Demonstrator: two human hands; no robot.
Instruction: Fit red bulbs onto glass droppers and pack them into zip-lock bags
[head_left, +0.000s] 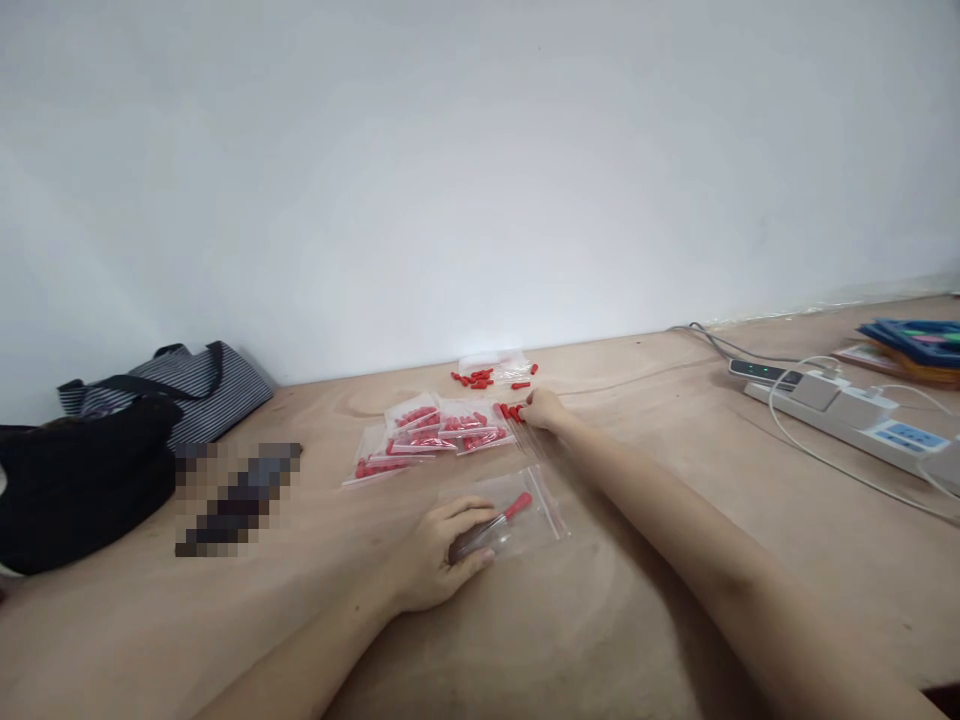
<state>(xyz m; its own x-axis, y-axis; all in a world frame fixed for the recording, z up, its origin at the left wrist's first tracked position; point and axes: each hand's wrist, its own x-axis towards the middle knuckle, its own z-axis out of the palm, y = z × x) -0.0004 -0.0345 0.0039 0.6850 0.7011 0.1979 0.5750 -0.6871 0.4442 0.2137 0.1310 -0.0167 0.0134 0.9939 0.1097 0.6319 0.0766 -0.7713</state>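
Note:
My left hand [450, 550] lies spread over the left end of a clear zip bag [536, 515], its fingers apart and resting on the plastic. Inside that bag is a dropper with a red bulb [518, 505]. Farther forward, my right hand [544, 410] has its fingertips closed at a row of red-bulbed droppers [512, 412]; whether one is pinched is too small to tell. Filled zip bags with red pieces [420, 440] lie overlapping to the left of the row. Loose red pieces [478, 379] lie by another clear bag [491, 364] near the wall.
At the left are a black bag [90, 480], a striped bag [225, 385] and a blurred dark object [244, 500]. A white power strip [847, 410] with cables and a blue stack [915, 340] lie at the right. The wall [480, 180] bounds the table's far edge.

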